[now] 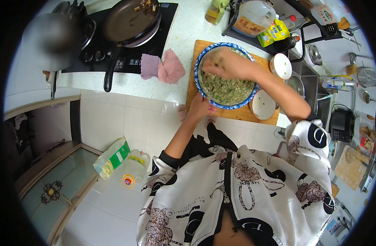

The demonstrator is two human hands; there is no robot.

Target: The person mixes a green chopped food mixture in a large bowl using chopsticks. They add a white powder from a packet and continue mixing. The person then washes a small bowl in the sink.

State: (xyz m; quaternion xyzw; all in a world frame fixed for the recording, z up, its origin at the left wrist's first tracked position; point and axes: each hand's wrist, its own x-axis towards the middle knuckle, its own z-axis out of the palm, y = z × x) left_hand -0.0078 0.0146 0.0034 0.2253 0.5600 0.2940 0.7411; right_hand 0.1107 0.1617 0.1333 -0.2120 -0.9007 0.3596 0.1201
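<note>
A large bowl with a blue-and-white patterned rim (196,78) stands on a wooden cutting board (234,115). In it lies a chopped green and pale mixture (229,89), like a minced filling. My left hand (200,106) grips the near-left rim, thumb up against the edge and fingers along the outer wall. My right hand (224,65) is down inside the bowl at its far side, fingers curled and blurred, with bits of mixture stuck to it. What its fingertips hold is hidden. Two small white bowls, one upper (280,66) and one lower (263,105), sit to the right.
Left on the counter are purple (150,66) and pink (171,66) cloths, then a frying pan (129,23) on a black cooktop (169,18). A black rack (228,32) with bottles stands behind the board. To the right is a sink (310,73). A plastic jug (138,166) is on the floor.
</note>
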